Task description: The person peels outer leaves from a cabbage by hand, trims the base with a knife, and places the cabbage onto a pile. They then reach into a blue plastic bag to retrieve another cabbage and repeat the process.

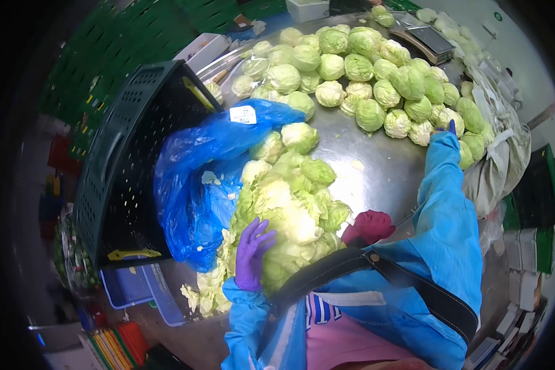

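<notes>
My left hand (251, 254), in a purple glove, is open with its fingers spread, beside a heap of loose cabbage leaves (274, 203). My right arm, in a blue sleeve, stretches far out to the right. At its end my right hand (448, 129) is right at a cabbage (448, 117) on the edge of the big pile; only bits of purple glove show and most fingers are hidden. Trimmed cabbages (370, 115) crowd the far side of the metal table (376, 166). Two more heads, one a pale cabbage (300, 137), lie above the leaf heap.
A dark green crate (114, 148) lies tipped on its side at the left, with a blue plastic bag (197, 166) spilling from its mouth. A scale (435, 40) stands at the back right. Near my body lies a crumpled dark red thing (371, 226).
</notes>
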`<action>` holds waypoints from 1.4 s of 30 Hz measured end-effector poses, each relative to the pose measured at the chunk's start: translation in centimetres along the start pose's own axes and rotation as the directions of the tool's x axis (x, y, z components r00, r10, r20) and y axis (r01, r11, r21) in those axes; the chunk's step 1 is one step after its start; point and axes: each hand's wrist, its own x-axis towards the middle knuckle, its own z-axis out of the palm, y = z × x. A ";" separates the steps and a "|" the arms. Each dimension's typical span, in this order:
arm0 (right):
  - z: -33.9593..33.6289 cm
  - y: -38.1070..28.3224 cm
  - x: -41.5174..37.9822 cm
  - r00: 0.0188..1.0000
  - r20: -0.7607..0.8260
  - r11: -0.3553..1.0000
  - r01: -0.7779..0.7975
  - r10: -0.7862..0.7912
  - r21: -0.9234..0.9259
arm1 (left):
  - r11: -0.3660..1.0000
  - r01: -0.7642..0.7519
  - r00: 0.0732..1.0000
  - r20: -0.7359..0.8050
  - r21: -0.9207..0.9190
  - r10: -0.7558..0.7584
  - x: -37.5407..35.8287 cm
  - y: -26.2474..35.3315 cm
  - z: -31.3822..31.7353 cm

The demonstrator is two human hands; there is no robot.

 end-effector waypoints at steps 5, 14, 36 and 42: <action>3.0 -0.5 1.0 0.942 0.256 0.968 0.242 -0.219 -0.064 | 1.000 0.024 0.999 -0.027 0.008 -0.024 1.2 0.7 0.3; 23.0 18.1 -24.7 0.597 0.771 0.405 0.663 0.222 -0.630 | 0.934 -0.117 0.964 -0.188 0.337 0.188 9.7 1.8 -2.2; 19.8 25.2 -28.3 0.592 0.758 0.825 0.259 0.275 -0.502 | 0.979 -0.117 0.991 -0.041 0.167 0.126 8.0 0.1 -0.1; 18.9 26.7 -32.9 0.094 0.754 0.759 -0.033 0.650 -0.651 | 0.811 -0.445 0.895 0.168 0.381 0.413 7.6 2.0 1.2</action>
